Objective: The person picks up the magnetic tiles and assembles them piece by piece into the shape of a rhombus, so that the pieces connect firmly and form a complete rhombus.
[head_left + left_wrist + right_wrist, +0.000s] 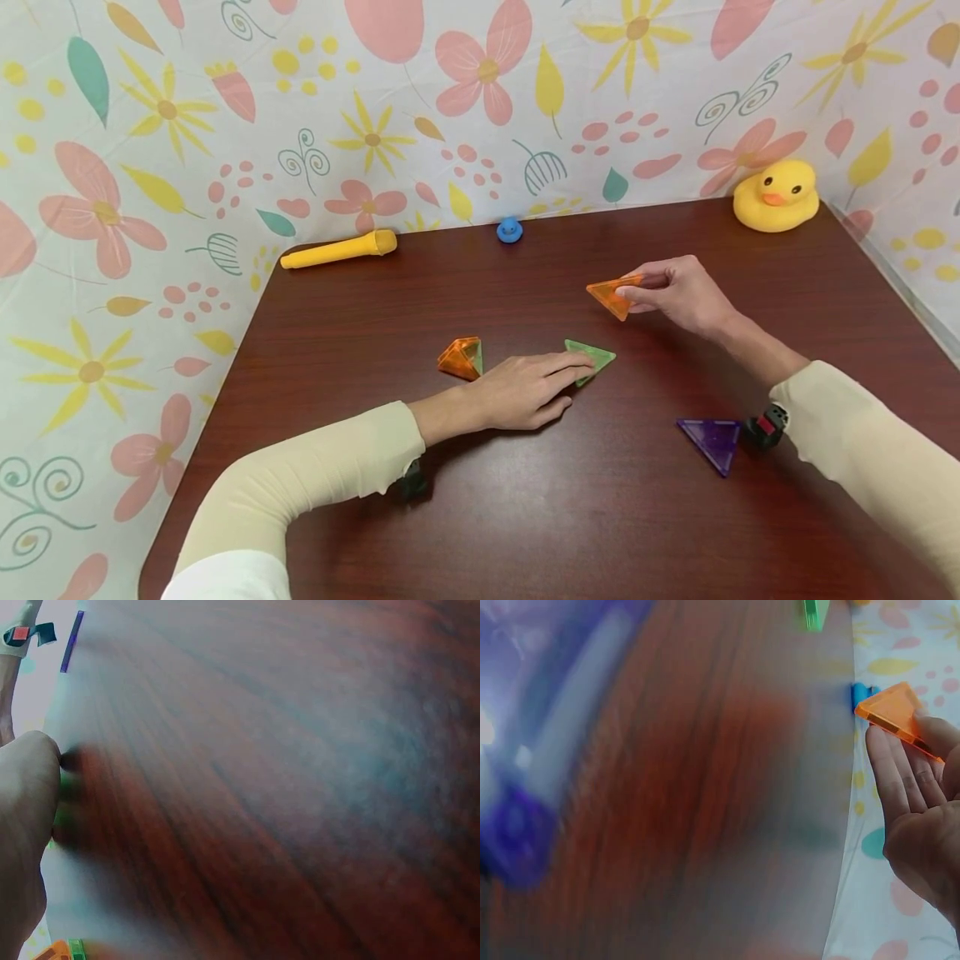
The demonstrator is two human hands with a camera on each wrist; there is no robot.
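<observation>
Between the thumb and fingers of my right hand (686, 296), a translucent orange triangle tile (611, 293) is held up over the table. In the right wrist view the same tile (896, 712) shows its flat face and thick edge. My left hand (525, 390) reaches across the table, its extended fingers lying over part of a green triangle tile (600, 357). Behind the left wrist is a small group of orange tiles (457, 358) with a green piece at its side. A purple triangle tile (712, 442) lies near the right forearm.
Along the back edge sit a yellow toy microphone (337, 249), a small blue duck (509, 230) and a large yellow duck (777, 197). A flower-patterned cloth (450, 108) rises behind the dark wooden table (570, 517).
</observation>
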